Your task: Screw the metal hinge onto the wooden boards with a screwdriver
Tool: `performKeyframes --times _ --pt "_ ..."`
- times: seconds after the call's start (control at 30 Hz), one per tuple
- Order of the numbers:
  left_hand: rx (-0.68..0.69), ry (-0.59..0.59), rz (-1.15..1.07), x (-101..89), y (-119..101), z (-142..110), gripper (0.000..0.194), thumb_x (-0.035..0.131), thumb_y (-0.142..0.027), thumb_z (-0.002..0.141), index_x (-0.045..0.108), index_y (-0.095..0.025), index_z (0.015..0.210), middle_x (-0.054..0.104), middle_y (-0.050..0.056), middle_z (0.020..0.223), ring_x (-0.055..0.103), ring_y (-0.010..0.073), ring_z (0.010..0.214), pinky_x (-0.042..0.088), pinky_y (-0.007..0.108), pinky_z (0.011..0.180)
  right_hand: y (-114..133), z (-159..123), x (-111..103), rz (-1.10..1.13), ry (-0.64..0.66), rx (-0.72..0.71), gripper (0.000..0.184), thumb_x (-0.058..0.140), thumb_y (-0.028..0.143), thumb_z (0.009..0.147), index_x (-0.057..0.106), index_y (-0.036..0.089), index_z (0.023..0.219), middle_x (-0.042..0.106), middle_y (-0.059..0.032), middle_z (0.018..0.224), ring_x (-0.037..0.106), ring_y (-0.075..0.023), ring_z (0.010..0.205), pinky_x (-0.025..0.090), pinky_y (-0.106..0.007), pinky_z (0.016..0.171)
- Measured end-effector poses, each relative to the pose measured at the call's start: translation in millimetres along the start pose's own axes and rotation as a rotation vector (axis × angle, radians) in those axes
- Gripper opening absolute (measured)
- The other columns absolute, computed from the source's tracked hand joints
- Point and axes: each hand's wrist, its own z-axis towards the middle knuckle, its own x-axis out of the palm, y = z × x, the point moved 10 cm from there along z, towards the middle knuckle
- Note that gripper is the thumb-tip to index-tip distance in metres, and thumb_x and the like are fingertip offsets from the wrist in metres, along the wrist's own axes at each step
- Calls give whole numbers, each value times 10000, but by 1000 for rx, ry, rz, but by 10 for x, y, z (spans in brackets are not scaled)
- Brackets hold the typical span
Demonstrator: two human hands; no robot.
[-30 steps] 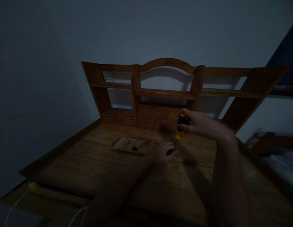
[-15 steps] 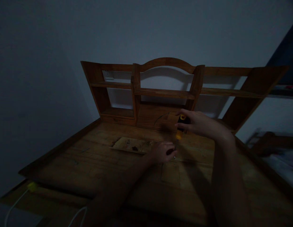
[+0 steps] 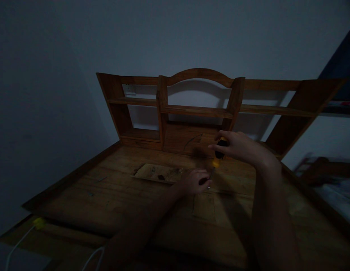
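My right hand (image 3: 234, 145) is closed round the handle of a screwdriver (image 3: 216, 162) with a yellow and black grip. The screwdriver slants down toward the desk, its shaft ending beside the fingertips of my left hand (image 3: 195, 181). That left hand is low over the desk top, thumb and fingers pinched together near the shaft's lower end. A small shiny metal bit (image 3: 208, 187) shows just under those fingertips; its kind is too small and dark to make out. Left of the left hand lies a flat, stained, worn wooden board (image 3: 155, 173).
The wooden desk (image 3: 121, 195) carries a shelf unit (image 3: 199, 110) along its back, against the wall. Small thin objects (image 3: 101, 179) lie at the left. A yellow piece (image 3: 39, 223) with a white cable (image 3: 18, 244) is at the front left corner. The room is dim.
The screwdriver's handle has tilted slightly to the right, and its shaft shows more clearly. My right fingers have shifted a little on the grip. The left hand has hardly moved.
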Motion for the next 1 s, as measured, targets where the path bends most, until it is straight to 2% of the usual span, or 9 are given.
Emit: performKeyframes --times 0.07,0.23,0.47,0.73,0.93,1.0 --pt "-8 3 -1 8 12 -4 206 465 -282 959 558 -174 810 589 19 810 574 138 783 435 254 735 18 -15 -12 4 10 -4 376 566 565 837 611 221 982 693 -51 812 647 -222 728 432 -301 623" --pt "-21 9 -6 27 39 -12 201 473 -271 956 550 -172 799 587 20 812 573 142 787 436 255 739 11 -54 15 96 95 -55 345 575 439 851 565 243 1135 701 -27 858 644 -192 709 436 -279 609" --pt "-20 18 6 26 33 -6 208 477 -281 958 565 -172 804 590 17 813 573 137 787 437 254 739 14 -22 -34 -18 14 -21 321 554 527 847 587 223 942 673 -38 797 623 -204 693 395 -291 589" --pt "-18 11 24 37 45 -8 216 467 -292 961 547 -172 800 591 19 821 575 136 780 429 250 720 31 -36 30 32 75 -47 347 568 410 840 562 211 1123 690 -57 906 637 -208 749 433 -294 636" --pt "-27 13 27 25 40 -7 227 467 -298 959 539 -172 785 583 19 801 572 140 763 430 254 711 -2 -17 14 -15 45 5 363 552 524 843 594 211 1021 688 -65 845 639 -227 731 432 -307 622" --pt "-20 13 14 15 28 -5 227 465 -296 962 546 -171 792 585 19 801 570 137 761 428 253 708 33 -20 7 -19 42 -26 359 563 506 839 586 210 1040 688 -68 888 642 -230 769 441 -310 650"
